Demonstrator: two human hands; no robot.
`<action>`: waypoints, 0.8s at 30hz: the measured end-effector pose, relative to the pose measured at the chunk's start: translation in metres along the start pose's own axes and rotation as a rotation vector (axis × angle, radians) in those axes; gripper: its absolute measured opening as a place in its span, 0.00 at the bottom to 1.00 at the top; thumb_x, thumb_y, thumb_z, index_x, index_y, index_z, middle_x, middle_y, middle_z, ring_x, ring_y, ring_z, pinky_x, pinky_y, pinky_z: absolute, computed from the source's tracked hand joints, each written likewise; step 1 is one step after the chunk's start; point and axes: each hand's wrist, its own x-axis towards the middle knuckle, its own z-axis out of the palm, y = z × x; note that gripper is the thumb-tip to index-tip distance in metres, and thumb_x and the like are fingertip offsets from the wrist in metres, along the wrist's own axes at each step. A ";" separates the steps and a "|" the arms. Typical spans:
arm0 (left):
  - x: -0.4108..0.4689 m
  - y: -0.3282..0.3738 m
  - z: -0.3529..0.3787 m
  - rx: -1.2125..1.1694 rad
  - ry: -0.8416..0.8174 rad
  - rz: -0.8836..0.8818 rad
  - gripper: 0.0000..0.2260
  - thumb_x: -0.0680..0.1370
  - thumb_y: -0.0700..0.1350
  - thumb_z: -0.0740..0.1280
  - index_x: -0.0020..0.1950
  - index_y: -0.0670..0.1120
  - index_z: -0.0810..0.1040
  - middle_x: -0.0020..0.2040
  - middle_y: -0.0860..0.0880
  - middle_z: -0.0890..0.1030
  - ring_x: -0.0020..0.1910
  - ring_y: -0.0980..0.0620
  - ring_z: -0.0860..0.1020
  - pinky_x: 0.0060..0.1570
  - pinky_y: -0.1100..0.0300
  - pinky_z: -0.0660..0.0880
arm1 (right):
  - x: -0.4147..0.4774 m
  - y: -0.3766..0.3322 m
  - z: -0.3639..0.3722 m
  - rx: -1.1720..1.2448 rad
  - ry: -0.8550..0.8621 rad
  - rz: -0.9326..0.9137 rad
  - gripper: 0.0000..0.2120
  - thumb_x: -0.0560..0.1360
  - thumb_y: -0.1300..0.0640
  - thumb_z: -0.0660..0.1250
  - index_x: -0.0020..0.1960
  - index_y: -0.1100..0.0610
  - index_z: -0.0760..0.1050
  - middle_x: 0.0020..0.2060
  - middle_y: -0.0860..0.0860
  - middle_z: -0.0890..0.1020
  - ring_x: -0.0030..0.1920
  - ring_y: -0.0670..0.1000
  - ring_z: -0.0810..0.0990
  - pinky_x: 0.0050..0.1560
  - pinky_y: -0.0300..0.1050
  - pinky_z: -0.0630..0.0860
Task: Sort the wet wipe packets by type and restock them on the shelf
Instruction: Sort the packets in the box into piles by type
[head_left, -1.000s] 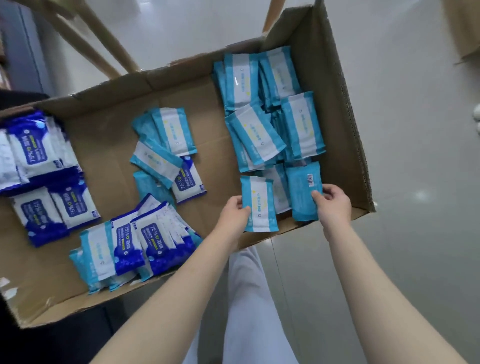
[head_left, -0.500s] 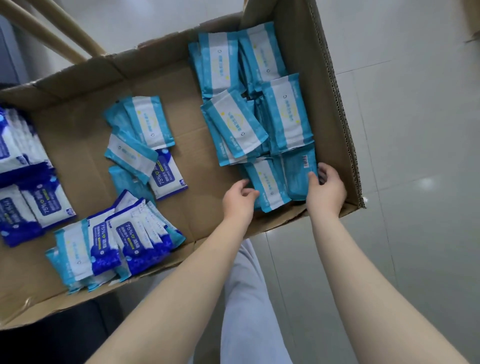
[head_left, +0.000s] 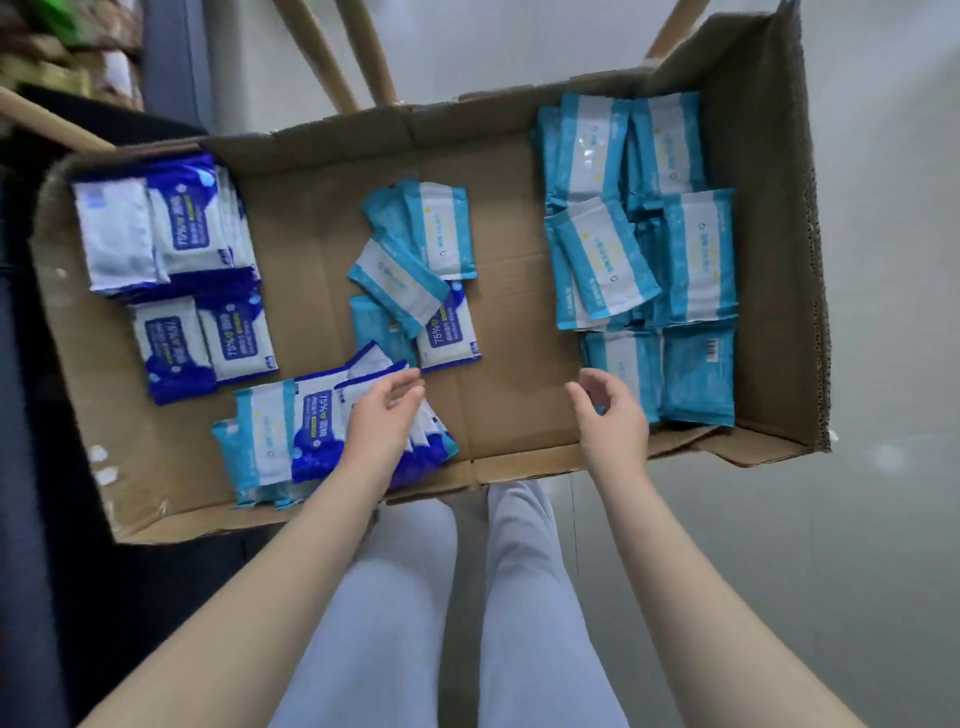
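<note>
The left hand (head_left: 383, 418) is seen just left of the frame's centre with its fingers loosely curved and nothing gripped; it lies over a fanned heap of glossy dark-blue-and-white and light-blue plastic wet wipe packets (head_left: 291, 441), though contact cannot be told for certain. The right hand (head_left: 613, 415) is held open and relaxed, empty, above the bare floor of a wide, shallow brown corrugated cardboard box (head_left: 519, 332), just beside a flat light-blue packet bearing a barcode (head_left: 698, 374).

An overlapping pile of light-blue-and-white rectangular packets (head_left: 644, 234) is packed into the box's right end. A small mixed cluster of both kinds (head_left: 415, 280) is scattered at the middle. Stacks of dark-blue-and-white packets (head_left: 171, 270) are gathered at the left end.

Pale trousers (head_left: 467, 597) are seen below the box, a smooth grey tiled floor (head_left: 872, 519) at the right, and slanted light wooden legs (head_left: 332, 52) at the top.
</note>
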 end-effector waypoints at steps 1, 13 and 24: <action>0.003 -0.006 -0.022 -0.007 0.044 -0.015 0.08 0.81 0.45 0.65 0.60 0.52 0.78 0.58 0.52 0.81 0.59 0.51 0.78 0.62 0.52 0.75 | -0.005 -0.007 0.014 -0.015 -0.045 -0.006 0.13 0.79 0.55 0.69 0.61 0.57 0.78 0.57 0.50 0.82 0.60 0.50 0.78 0.60 0.39 0.71; 0.024 -0.083 -0.173 -0.113 0.283 -0.258 0.22 0.79 0.45 0.68 0.73 0.46 0.69 0.70 0.48 0.73 0.56 0.55 0.73 0.43 0.65 0.72 | -0.057 -0.052 0.159 -0.244 -0.319 0.086 0.23 0.75 0.46 0.72 0.66 0.53 0.74 0.63 0.52 0.77 0.62 0.52 0.77 0.61 0.52 0.76; 0.038 -0.089 -0.164 0.353 0.341 -0.072 0.22 0.76 0.48 0.71 0.68 0.47 0.71 0.68 0.46 0.66 0.68 0.45 0.66 0.62 0.53 0.68 | -0.064 -0.053 0.185 -0.430 -0.210 0.078 0.23 0.71 0.50 0.77 0.57 0.52 0.67 0.60 0.54 0.76 0.62 0.54 0.77 0.56 0.53 0.80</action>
